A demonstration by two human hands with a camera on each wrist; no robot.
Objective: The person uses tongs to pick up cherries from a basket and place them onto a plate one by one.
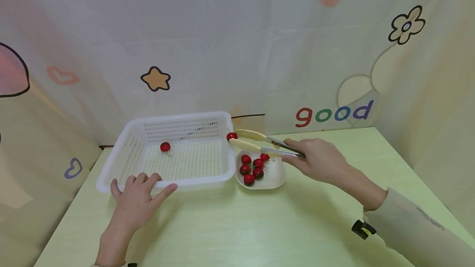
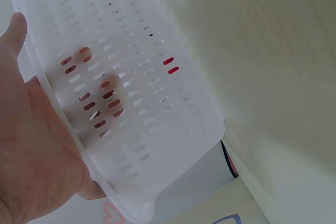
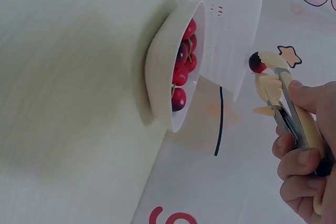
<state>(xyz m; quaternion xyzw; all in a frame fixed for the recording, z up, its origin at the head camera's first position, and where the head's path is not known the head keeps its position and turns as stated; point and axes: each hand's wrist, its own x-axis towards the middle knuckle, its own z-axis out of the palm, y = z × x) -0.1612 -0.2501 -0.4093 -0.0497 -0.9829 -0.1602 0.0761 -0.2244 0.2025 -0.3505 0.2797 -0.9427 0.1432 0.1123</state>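
Observation:
A white perforated plastic basket (image 1: 200, 181) stands on the table with one cherry (image 1: 165, 147) inside. My left hand (image 1: 135, 203) holds its near rim, fingers hooked over the edge; the left wrist view shows the fingertips through the holes in the wall. In my right hand (image 1: 319, 158) is a pair of tongs (image 1: 274, 148) with metal arms and cream tips. Between those tips a dark red cherry (image 3: 256, 62) is pinched, raised at the basket's right rim. Just below the tongs sits a small white dish (image 1: 276, 178) holding several cherries (image 1: 249, 179).
The pale table (image 1: 237, 230) reaches back to a printed curtain (image 1: 237, 52) with stars, hearts and the word "good". The dish stands close against the basket's right side. A dark clip-like object (image 1: 363, 229) is at the right sleeve.

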